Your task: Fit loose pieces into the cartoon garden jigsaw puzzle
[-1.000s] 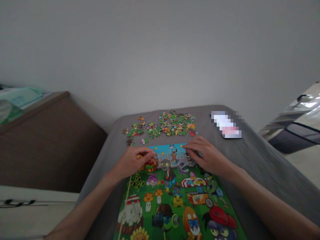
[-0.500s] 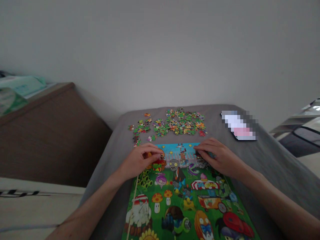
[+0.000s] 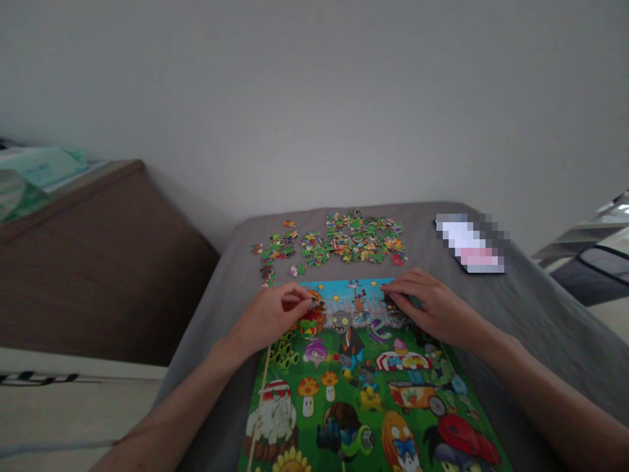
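A printed cartoon picture sheet (image 3: 351,400) lies in front of me, with a blue sky, a fence and green lawn full of characters. Over its upper left part, my left hand (image 3: 275,311) is closed in a pinch, and a small dark puzzle piece (image 3: 316,302) shows at the thumb and index tips. At the upper right, my right hand (image 3: 427,305) rests with thumb and fingers drawn together. Whatever lies between those fingertips is too dark and small to make out. Just beyond the sheet's far edge is a spread of loose puzzle pieces (image 3: 363,239).
The grey cloth surface (image 3: 417,246) reaches back to a pale wall. A phone (image 3: 472,252) with a blurred screen lies at the back right. On the left stands a brown wooden cabinet (image 3: 98,262) with green and white packages (image 3: 42,167) on top.
My left thumb and fingers have shifted slightly at the sheet's upper left. My right hand is almost unmoved, and the view has tilted a little.
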The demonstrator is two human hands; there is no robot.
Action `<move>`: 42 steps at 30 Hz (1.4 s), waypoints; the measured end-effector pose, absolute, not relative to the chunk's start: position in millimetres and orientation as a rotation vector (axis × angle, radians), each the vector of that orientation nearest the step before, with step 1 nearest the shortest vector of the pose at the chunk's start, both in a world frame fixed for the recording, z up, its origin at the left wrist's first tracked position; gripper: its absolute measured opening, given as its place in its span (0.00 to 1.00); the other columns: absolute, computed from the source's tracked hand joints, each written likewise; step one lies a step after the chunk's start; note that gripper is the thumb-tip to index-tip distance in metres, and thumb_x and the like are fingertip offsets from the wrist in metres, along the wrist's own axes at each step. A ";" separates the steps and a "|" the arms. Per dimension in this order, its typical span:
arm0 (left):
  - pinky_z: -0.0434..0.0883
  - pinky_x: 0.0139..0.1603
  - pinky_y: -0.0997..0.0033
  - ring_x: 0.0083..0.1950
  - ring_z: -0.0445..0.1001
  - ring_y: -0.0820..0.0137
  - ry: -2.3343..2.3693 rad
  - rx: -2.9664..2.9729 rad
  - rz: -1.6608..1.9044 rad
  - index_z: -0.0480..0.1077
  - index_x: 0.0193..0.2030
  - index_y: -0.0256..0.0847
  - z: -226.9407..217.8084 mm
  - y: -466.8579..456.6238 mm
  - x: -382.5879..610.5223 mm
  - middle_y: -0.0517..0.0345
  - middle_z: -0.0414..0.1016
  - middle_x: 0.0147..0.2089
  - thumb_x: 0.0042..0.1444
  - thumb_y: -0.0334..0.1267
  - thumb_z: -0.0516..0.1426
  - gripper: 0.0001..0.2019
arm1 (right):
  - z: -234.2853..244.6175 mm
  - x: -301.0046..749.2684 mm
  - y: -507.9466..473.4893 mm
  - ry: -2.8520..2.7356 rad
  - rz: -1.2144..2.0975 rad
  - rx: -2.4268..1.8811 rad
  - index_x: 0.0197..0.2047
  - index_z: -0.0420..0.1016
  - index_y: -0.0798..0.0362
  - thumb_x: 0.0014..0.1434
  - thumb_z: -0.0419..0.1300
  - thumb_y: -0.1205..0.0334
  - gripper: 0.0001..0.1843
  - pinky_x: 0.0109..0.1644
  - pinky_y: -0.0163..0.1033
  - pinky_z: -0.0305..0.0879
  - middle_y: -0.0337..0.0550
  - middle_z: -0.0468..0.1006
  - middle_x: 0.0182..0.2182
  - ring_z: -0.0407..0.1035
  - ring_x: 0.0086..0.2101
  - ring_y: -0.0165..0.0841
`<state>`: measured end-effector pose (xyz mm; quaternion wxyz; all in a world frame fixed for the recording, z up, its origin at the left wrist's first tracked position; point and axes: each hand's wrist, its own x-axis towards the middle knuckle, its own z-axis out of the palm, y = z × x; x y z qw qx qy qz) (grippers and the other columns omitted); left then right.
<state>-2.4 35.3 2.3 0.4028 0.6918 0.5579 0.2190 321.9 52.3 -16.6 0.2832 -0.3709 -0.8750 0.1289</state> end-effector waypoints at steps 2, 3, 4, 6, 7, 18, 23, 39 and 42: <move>0.72 0.41 0.64 0.36 0.77 0.66 1.503 1.912 0.499 0.74 0.35 0.42 4.3 35.8 -2.7 0.57 0.80 0.34 0.62 0.49 0.58 0.13 | -16.3 321.8 52.3 -2.351 0.344 -0.991 0.47 0.79 0.54 0.69 0.53 0.66 0.12 0.49 0.49 0.70 0.48 0.81 0.38 0.72 0.42 0.40; 0.70 0.41 0.64 0.35 0.76 0.66 1.539 2.009 0.481 0.74 0.34 0.42 5.5 36.3 -3.2 0.58 0.79 0.32 0.61 0.50 0.58 0.14 | -16.2 321.8 52.4 -2.355 0.340 -0.990 0.47 0.79 0.54 0.69 0.53 0.66 0.12 0.49 0.49 0.70 0.48 0.81 0.38 0.72 0.42 0.40; 0.69 0.41 0.63 0.35 0.74 0.66 1.560 2.098 0.475 0.74 0.32 0.42 6.4 36.9 -3.9 0.58 0.77 0.32 0.61 0.50 0.58 0.14 | -16.2 321.9 52.4 -2.358 0.336 -0.989 0.47 0.78 0.54 0.70 0.53 0.66 0.12 0.49 0.49 0.70 0.48 0.81 0.39 0.72 0.42 0.40; 0.67 0.43 0.63 0.37 0.72 0.66 1.542 2.216 0.481 0.73 0.30 0.42 7.2 38.3 -5.8 0.58 0.76 0.33 0.61 0.50 0.58 0.15 | -16.4 322.1 52.5 -2.360 0.329 -0.987 0.47 0.78 0.54 0.70 0.53 0.65 0.12 0.49 0.49 0.70 0.48 0.81 0.39 0.72 0.42 0.40; 0.67 0.44 0.62 0.38 0.72 0.66 1.518 2.239 0.487 0.73 0.30 0.42 7.0 39.0 -7.0 0.58 0.76 0.34 0.61 0.49 0.58 0.14 | -16.6 322.2 52.6 -2.360 0.328 -0.987 0.47 0.78 0.54 0.70 0.53 0.66 0.12 0.49 0.48 0.70 0.48 0.81 0.39 0.72 0.42 0.40; 0.71 0.40 0.68 0.36 0.75 0.69 1.517 1.965 0.648 0.75 0.41 0.43 10.4 39.1 -10.5 0.59 0.80 0.38 0.64 0.46 0.55 0.11 | -17.5 323.2 52.3 -2.369 0.349 -1.004 0.47 0.79 0.54 0.69 0.53 0.66 0.13 0.50 0.48 0.70 0.48 0.81 0.39 0.72 0.42 0.40; 0.73 0.41 0.70 0.40 0.78 0.68 1.460 1.902 0.654 0.75 0.45 0.44 7.5 38.9 -7.5 0.58 0.82 0.41 0.63 0.45 0.56 0.11 | -15.7 322.1 50.8 -2.364 0.357 -1.014 0.47 0.79 0.53 0.69 0.53 0.66 0.13 0.50 0.48 0.71 0.48 0.81 0.39 0.73 0.42 0.40; 0.69 0.36 0.70 0.34 0.75 0.70 1.380 2.066 0.391 0.77 0.39 0.43 17.0 36.1 -10.3 0.59 0.80 0.35 0.62 0.42 0.56 0.09 | -14.4 323.2 50.2 -2.379 0.347 -1.028 0.48 0.79 0.52 0.69 0.52 0.65 0.14 0.51 0.49 0.72 0.47 0.81 0.40 0.74 0.43 0.39; 0.68 0.37 0.69 0.34 0.75 0.70 1.361 2.109 0.358 0.75 0.38 0.43 19.0 35.7 -12.1 0.60 0.79 0.34 0.61 0.40 0.55 0.08 | -14.3 323.2 49.9 -2.373 0.345 -1.030 0.48 0.80 0.50 0.69 0.53 0.65 0.14 0.51 0.48 0.72 0.46 0.82 0.40 0.74 0.43 0.39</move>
